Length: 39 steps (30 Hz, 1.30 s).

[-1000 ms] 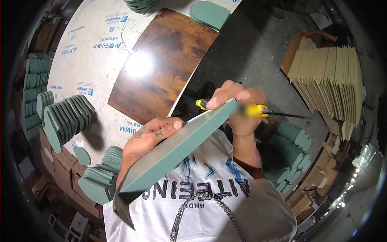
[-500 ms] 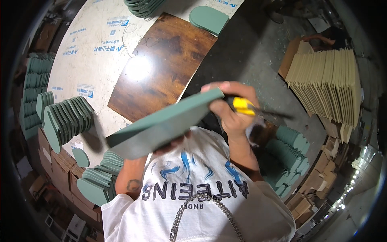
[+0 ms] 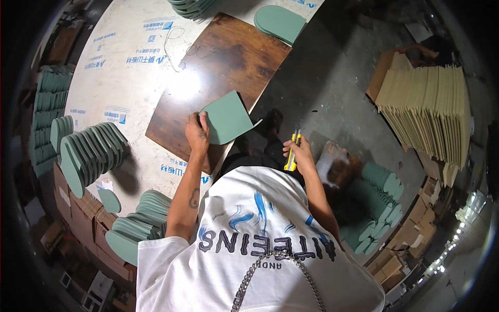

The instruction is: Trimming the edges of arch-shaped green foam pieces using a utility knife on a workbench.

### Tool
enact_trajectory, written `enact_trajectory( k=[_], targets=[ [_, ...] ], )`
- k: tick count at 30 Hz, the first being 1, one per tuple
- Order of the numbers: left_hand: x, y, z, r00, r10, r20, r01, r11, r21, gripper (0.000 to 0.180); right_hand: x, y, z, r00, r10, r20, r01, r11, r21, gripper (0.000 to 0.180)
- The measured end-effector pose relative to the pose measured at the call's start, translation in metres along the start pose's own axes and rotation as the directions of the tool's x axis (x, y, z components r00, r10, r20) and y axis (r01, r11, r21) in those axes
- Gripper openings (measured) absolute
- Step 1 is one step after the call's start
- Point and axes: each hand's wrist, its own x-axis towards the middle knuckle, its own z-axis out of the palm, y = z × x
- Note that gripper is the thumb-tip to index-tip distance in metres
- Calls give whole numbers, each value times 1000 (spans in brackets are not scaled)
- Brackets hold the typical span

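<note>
Nearest, a chain (image 3: 252,275) hangs over a white shirt (image 3: 260,229). Off the tabletop's right edge, the right hand (image 3: 300,152) has its fingers wrapped around 1 yellow-and-black utility knife (image 3: 292,156). The left hand (image 3: 197,133) grips 1 green panel (image 3: 227,118) by its left side, thumb on the face, fingers narrow around the edge. That panel is over a brown wood-grain board (image 3: 239,60), its near right corner jutting just past the tabletop's right edge, with a thin pale strip (image 3: 258,122) at that corner. The board lies along the right edge of the white tabletop (image 3: 119,67).

At the tabletop's near left corner stand green stacked panels (image 3: 132,236), with a small green piece (image 3: 109,200) beyond them and a leaning row (image 3: 93,156) by the left edge. Farther off, a thin wire (image 3: 167,44) curls beside the board, and more rounded panels (image 3: 280,23) lie near the far right corner
</note>
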Motion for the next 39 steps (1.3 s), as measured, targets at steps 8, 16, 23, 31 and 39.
enact_trajectory(
  k=[8, 16, 23, 31, 39],
  targets=[
    [-4, 33, 34, 921, 383, 75, -390, 899, 199, 63, -19, -68, 67, 932, 90, 352, 210, 656, -725, 38],
    [-11, 39, 51, 950, 305, 61, -308, 900, 309, 63, -3, -95, 116, 853, 372, 367, 190, 434, -881, 32],
    [-8, 45, 49, 955, 283, 85, -296, 915, 275, 61, -6, -92, 125, 860, 380, 340, 187, 385, -904, 31],
    [-7, 42, 50, 956, 269, 122, -292, 922, 256, 62, -7, -82, 122, 873, 426, 238, 94, 332, -939, 33],
    [-5, 36, 48, 957, 244, 156, -281, 913, 297, 62, 6, -52, 120, 899, 352, 259, 129, 354, -926, 28]
  ],
)
